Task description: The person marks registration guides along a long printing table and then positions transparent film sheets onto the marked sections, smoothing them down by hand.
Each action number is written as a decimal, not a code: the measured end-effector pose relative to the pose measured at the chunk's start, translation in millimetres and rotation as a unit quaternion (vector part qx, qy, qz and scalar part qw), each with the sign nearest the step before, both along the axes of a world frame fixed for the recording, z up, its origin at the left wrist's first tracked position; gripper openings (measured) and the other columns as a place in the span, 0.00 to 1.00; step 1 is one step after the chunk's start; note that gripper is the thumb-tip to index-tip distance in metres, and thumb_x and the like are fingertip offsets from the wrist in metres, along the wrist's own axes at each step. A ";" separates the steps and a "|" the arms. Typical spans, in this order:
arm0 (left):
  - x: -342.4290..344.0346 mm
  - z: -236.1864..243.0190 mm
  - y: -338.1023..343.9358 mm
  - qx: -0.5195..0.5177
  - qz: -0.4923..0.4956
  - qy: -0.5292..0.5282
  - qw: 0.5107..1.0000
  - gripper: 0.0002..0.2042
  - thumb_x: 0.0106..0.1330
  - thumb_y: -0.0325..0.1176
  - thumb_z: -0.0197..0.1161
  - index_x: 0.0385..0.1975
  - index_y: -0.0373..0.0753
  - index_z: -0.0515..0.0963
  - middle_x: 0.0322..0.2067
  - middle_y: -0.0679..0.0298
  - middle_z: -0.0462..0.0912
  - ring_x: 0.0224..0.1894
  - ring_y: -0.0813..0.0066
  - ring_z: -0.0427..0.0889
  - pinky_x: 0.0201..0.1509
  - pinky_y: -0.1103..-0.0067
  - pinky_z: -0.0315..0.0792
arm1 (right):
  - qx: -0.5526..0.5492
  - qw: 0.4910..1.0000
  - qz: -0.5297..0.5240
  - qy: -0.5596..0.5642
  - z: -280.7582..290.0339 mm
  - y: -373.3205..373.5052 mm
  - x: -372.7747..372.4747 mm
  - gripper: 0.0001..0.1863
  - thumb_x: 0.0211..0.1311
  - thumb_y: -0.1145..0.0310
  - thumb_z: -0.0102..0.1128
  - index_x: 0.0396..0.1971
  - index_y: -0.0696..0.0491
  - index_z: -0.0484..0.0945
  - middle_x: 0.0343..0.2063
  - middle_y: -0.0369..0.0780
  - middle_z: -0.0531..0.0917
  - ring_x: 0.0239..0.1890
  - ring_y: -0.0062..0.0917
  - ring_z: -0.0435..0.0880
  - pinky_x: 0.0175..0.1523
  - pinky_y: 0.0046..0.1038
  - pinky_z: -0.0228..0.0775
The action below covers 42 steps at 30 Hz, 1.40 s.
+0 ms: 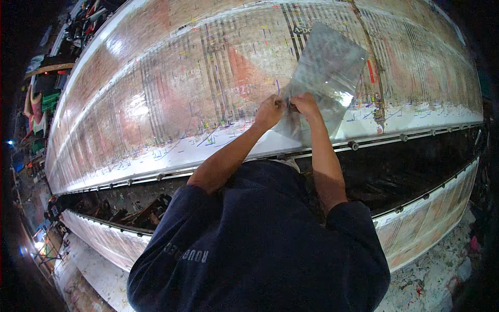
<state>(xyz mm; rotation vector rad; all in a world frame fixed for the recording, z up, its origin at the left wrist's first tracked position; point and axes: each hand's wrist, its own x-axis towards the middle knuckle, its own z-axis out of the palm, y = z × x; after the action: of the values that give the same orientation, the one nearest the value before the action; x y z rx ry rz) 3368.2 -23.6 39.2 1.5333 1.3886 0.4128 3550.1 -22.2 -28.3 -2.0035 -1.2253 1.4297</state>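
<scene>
Both my hands meet over a long, pale, stained work table [176, 104]. A clear plastic sheet or bag [332, 62] lies flat on it, its far end reaching up and to the right. My left hand [270, 112] is closed at the plastic's left edge, fingers curled in a pinch. Close beside it, my right hand [305, 105] also pinches the plastic, fingers bent toward the left hand. Whether anything small sits between the fingertips is too small to make out.
A metal rail with round fittings [354, 146] runs along the table's near edge. A dark gap [416, 166] separates this table from a second one [431, 213] behind me. A thin red strip [370, 72] lies right of the plastic. Clutter and green netting [50, 102] are at far left.
</scene>
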 end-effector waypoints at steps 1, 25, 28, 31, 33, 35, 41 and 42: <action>4.8 3.1 3.6 0.012 -0.005 0.038 0.999 0.12 0.60 0.32 0.64 0.39 0.32 0.74 0.37 0.44 0.82 0.42 0.45 0.82 0.47 0.61 0.76 | -0.024 1.000 -0.006 0.013 2.4 -3.4 4.1 0.09 0.57 0.70 0.61 0.27 0.60 0.83 0.22 0.38 0.82 0.24 0.24 0.81 0.32 0.27 0.72; -19.3 -14.4 -9.3 -0.121 -0.126 -0.070 0.982 0.10 0.63 0.31 0.65 0.41 0.36 0.81 0.31 0.65 0.82 0.30 0.80 0.79 0.36 0.78 0.76 | -0.044 0.988 -0.013 0.147 56.5 -44.2 -3.7 0.15 0.57 0.62 0.71 0.33 0.61 0.85 0.25 0.39 0.84 0.28 0.23 0.81 0.36 0.26 0.72; -21.4 -18.3 -12.6 -0.147 -0.088 -0.113 0.979 0.11 0.63 0.31 0.65 0.43 0.36 0.82 0.32 0.63 0.82 0.33 0.79 0.79 0.38 0.78 0.75 | -0.018 0.988 -0.029 0.150 59.0 -65.3 -15.8 0.18 0.53 0.60 0.74 0.33 0.61 0.85 0.24 0.39 0.84 0.26 0.22 0.81 0.35 0.26 0.73; -20.0 -28.8 -11.9 -0.050 -0.111 -0.081 0.989 0.10 0.63 0.31 0.65 0.42 0.35 0.82 0.34 0.63 0.82 0.36 0.78 0.79 0.40 0.78 0.75 | 0.022 0.995 -0.019 0.090 57.9 -74.4 -22.0 0.19 0.52 0.60 0.75 0.32 0.62 0.85 0.23 0.39 0.84 0.26 0.21 0.80 0.33 0.26 0.72; -19.1 -27.9 -13.2 -0.075 -0.105 -0.091 0.987 0.11 0.63 0.31 0.65 0.43 0.35 0.82 0.35 0.63 0.82 0.38 0.77 0.79 0.42 0.77 0.75 | 0.008 0.991 -0.055 0.118 50.0 -74.7 -23.2 0.18 0.51 0.60 0.75 0.32 0.62 0.85 0.23 0.39 0.84 0.26 0.21 0.80 0.33 0.26 0.72; -21.8 -27.8 -12.2 -0.097 -0.094 -0.099 0.986 0.11 0.63 0.31 0.65 0.43 0.34 0.82 0.36 0.63 0.82 0.39 0.76 0.79 0.44 0.77 0.75 | -0.004 0.985 -0.085 0.148 53.1 -71.1 -26.0 0.18 0.50 0.61 0.76 0.31 0.62 0.85 0.23 0.40 0.84 0.26 0.21 0.80 0.33 0.27 0.72; -17.7 -9.6 -12.6 -0.155 -0.047 -0.060 0.985 0.11 0.68 0.36 0.59 0.41 0.37 0.83 0.37 0.58 0.85 0.35 0.70 0.83 0.41 0.74 0.78 | -0.036 0.984 -0.087 0.154 54.0 -65.7 -26.9 0.14 0.53 0.65 0.76 0.30 0.60 0.84 0.25 0.37 0.84 0.26 0.18 0.79 0.30 0.20 0.70; -17.6 -5.0 -13.7 -0.225 -0.003 -0.123 0.967 0.13 0.71 0.38 0.56 0.42 0.35 0.82 0.38 0.58 0.85 0.35 0.70 0.84 0.39 0.74 0.80 | -0.043 0.987 -0.087 0.132 51.9 -64.3 -29.3 0.14 0.52 0.66 0.76 0.31 0.61 0.84 0.25 0.37 0.84 0.26 0.19 0.80 0.30 0.21 0.70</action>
<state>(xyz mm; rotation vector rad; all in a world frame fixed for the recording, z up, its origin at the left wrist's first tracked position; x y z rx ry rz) 3350.6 -37.3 34.2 1.0748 1.1843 0.2501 3520.8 -86.5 23.6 -1.8512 -0.8693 1.6205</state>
